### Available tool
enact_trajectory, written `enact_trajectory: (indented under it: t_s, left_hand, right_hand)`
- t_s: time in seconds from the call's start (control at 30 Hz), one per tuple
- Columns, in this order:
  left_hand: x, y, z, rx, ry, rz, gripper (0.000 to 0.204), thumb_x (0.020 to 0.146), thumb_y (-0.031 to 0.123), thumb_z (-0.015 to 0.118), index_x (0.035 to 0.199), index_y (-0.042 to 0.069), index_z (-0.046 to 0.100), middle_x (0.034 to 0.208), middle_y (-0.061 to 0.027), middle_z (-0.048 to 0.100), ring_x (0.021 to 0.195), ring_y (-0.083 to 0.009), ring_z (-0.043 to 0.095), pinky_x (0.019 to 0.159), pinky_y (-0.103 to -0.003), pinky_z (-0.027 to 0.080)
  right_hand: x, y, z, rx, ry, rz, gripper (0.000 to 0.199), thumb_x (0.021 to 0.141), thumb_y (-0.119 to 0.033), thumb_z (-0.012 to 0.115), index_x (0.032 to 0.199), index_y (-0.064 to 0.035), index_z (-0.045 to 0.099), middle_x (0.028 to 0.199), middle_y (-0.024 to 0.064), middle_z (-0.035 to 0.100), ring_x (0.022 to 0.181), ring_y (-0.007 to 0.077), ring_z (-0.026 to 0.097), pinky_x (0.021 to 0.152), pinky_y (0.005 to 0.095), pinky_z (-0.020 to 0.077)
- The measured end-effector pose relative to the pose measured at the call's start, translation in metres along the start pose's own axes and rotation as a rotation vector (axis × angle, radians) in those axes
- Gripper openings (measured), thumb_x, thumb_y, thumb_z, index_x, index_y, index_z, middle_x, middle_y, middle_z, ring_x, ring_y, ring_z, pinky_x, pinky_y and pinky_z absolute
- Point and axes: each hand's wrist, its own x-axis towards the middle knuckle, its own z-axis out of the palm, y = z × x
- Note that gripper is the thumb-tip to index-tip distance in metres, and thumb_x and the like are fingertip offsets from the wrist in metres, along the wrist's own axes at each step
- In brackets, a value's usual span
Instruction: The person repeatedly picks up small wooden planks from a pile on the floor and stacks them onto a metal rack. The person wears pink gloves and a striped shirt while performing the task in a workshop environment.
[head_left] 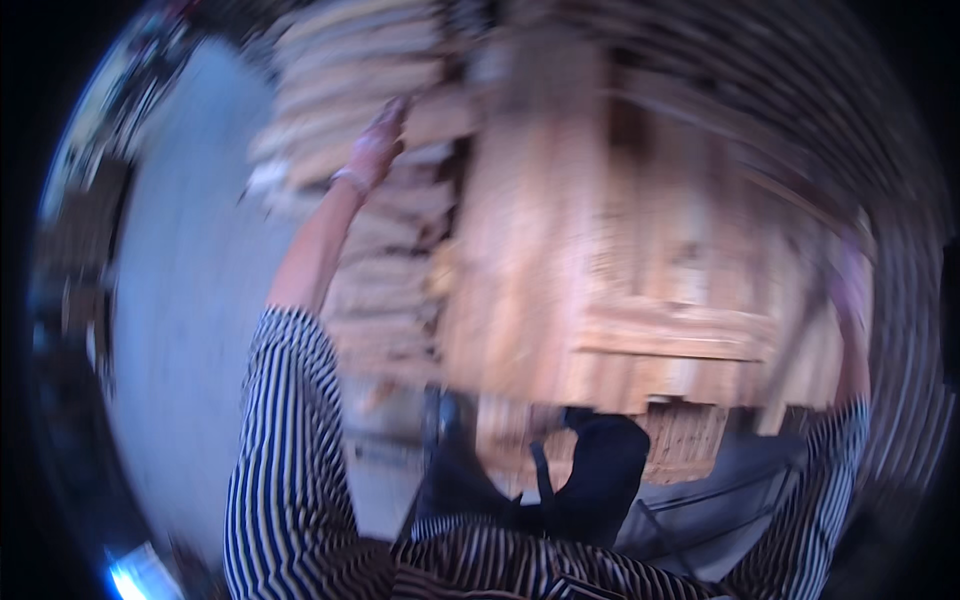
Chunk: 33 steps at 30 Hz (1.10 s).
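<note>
Nearest, a dark-clad leg is seen close to the near edge of the plank pile; a little more room for the feet would probably be wise, so that no board end can be caught on a knee. Just in from that edge, a short crosspiece is laid across the planks; it should be watched in case it slides when the wood beneath is shifted.

At the right edge of the pile, the right hand is held far out to the side. It is smeared by motion, and whether its fingers are apart, together or clamped on a plank cannot be told. A firm hold well in from any splintered corner would be advised.

Beyond the left edge, the left hand is stretched over the board stack. Its fingers seem extended, with nothing seen clasped; contact with the boards cannot be judged. With the arms spread so wide, control is likely best gained by bringing the elbows in and keeping the load level.

Farthest off, more stacked timber is blurred past the pile's far right corner; clearance should be kept there.
</note>
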Motion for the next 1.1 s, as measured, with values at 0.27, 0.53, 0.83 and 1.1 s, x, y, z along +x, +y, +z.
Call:
enact_trajectory:
  t_s: [0.27,0.53,0.83,1.1]
  left_hand:
    - [-0.474,-0.032,0.018,-0.703,-0.346,-1.224,0.064,0.095,0.046,0.058,0.142,0.003,0.051,0.138,-0.0233,0.058,0.131,-0.0335,0.054,0.109,-0.037,0.041]
    - [-0.48,-0.004,0.221,-1.184,-0.134,-1.481,0.083,0.085,0.02,0.073,0.157,0.013,0.032,0.157,-0.0163,0.041,0.139,-0.0297,0.044,0.118,-0.037,0.035]
    - [-0.44,-0.036,0.279,-1.529,0.52,-2.282,0.101,0.075,0.051,0.081,0.146,0.001,0.028,0.156,-0.0147,0.037,0.138,-0.031,0.041,0.116,-0.045,0.033]
    - [-0.524,0.094,0.074,-2.151,0.792,-1.703,0.064,0.086,0.037,0.077,0.136,0.007,0.051,0.119,-0.0154,0.065,0.112,-0.0345,0.064,0.101,-0.053,0.052]
  right_hand:
    - [-0.258,0.062,-0.038,-0.488,0.24,0.606,0.092,0.089,-0.057,0.06,0.16,-0.0122,0.023,0.159,0.0206,0.034,0.142,0.0421,0.036,0.117,0.0537,0.0292]
    - [-0.431,-0.221,0.013,0.086,-0.185,0.165,0.081,0.092,-0.039,0.063,0.16,-0.0132,0.026,0.159,0.0194,0.033,0.136,0.0398,0.044,0.113,0.0491,0.0366]
    - [-0.453,-0.292,0.012,0.324,-0.654,0.081,0.074,0.095,-0.019,0.066,0.159,-0.0144,0.029,0.159,0.0181,0.032,0.129,0.0373,0.052,0.107,0.0439,0.0449]
    - [-0.387,-0.418,-0.07,0.206,-0.737,-0.158,0.063,0.077,-0.009,0.076,0.137,-0.003,0.055,0.128,0.0167,0.062,0.117,0.0344,0.061,0.101,0.0418,0.0501]
